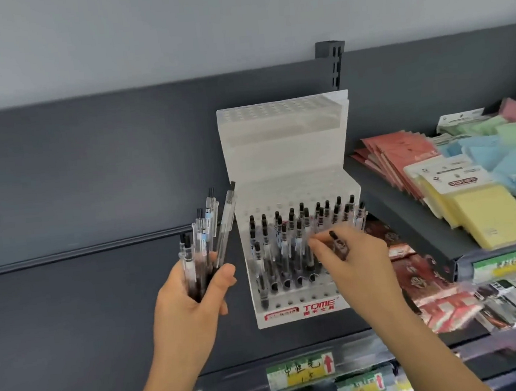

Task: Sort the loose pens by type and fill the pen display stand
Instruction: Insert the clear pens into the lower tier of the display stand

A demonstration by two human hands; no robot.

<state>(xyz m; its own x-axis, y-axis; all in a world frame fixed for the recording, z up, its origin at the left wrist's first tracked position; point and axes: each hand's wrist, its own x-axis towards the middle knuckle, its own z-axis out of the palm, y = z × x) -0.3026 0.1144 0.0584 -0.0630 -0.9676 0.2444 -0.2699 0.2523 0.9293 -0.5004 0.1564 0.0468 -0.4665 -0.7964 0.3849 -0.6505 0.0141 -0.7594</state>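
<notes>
- The pen display stand is white plastic and stepped, with decks drilled in rows of round holes. A red "TOME" label runs along its front lip. It sits on a dark grey metal shelf.
- The standing pens occupy the stand's lower tier. They have clear barrels, black push-buttons on top and near-vertical long axes. There are roughly twenty; blur blocks an exact count.
- Left of the stand, the left hand wraps its fingers and thumb round the lower ends of a bundle of pens. About eight clear barrels fan upward, tilting slightly right.
- In front of the stand, the right hand has curled fingers with the tips pinched together. It holds one dark pen slanted, black end up-left.
- Square yellow sticky-note pads lie on the upper right shelf.
</notes>
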